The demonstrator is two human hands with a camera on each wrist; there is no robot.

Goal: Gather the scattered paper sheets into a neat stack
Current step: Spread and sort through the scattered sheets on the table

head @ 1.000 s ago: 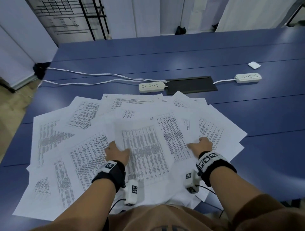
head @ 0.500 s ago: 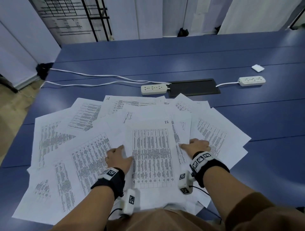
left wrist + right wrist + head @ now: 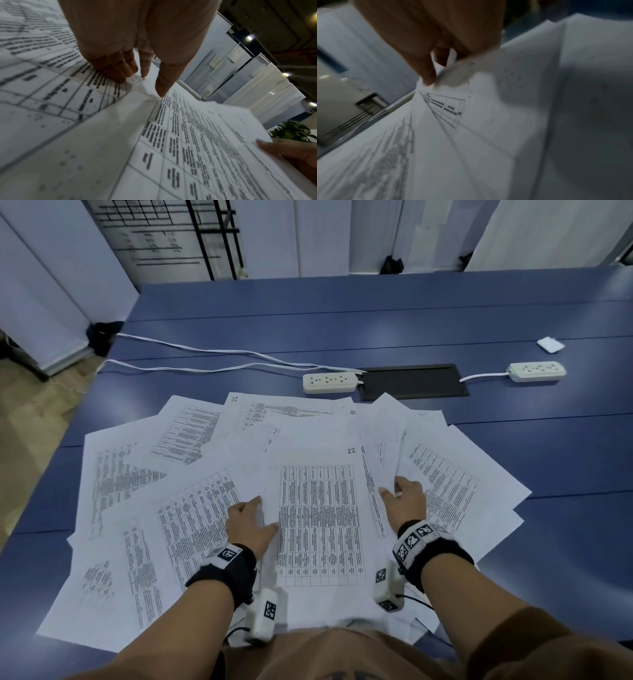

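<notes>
Many white printed paper sheets [image 3: 191,508] lie fanned out and overlapping on the blue table [image 3: 376,313] in front of me. On top, square to me, lies a table sheet marked 22 [image 3: 318,508]. My left hand [image 3: 248,522] is at its left edge, thumb on the sheet; the left wrist view shows the left hand [image 3: 150,85] bunching paper between thumb and fingers. My right hand [image 3: 407,501] is at the sheet's right edge. There the right hand [image 3: 436,70] pinches a curled-up paper edge between thumb and fingers.
Two white power strips [image 3: 329,382] [image 3: 537,371] and a black cable hatch [image 3: 412,381] lie just beyond the papers. White cables [image 3: 205,350] run to the table's left edge. A small white pad [image 3: 550,344] sits far right. Floor lies beyond the left edge.
The top sheet turned from tilted to square with me. My right hand slid left to the sheet's right edge, and both hands came closer together.
</notes>
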